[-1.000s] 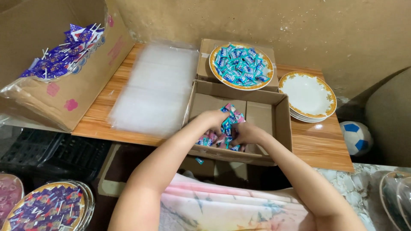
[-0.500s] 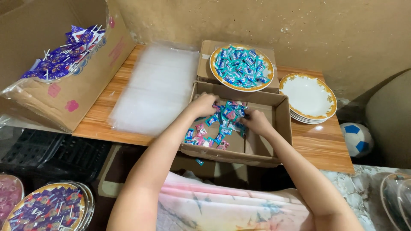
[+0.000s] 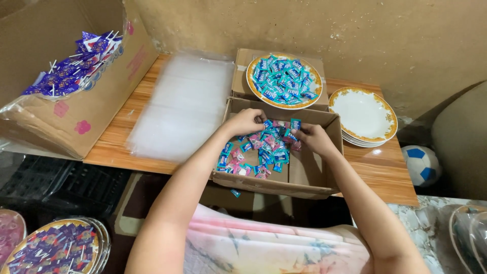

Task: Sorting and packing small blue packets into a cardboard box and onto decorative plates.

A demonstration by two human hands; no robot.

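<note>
- Lying loose in the open cardboard box [image 3: 304, 175], small blue and pink wrapped candies [image 3: 258, 149] are scattered at mixed angles
- One blue candy is pinched by the right hand [image 3: 312, 138]
- Candies are covered by the curled left hand [image 3: 246, 122]; its grasp cannot be told

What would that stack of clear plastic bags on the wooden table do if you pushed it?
The stack of clear plastic bags looks thin, glossy and flat, so the sheets would probably slide over one another and fan out rather than move together. Lifted, they would likely droop, being floppy film. They seem light, so a small nudge across the smooth wooden table might scatter them.
</note>
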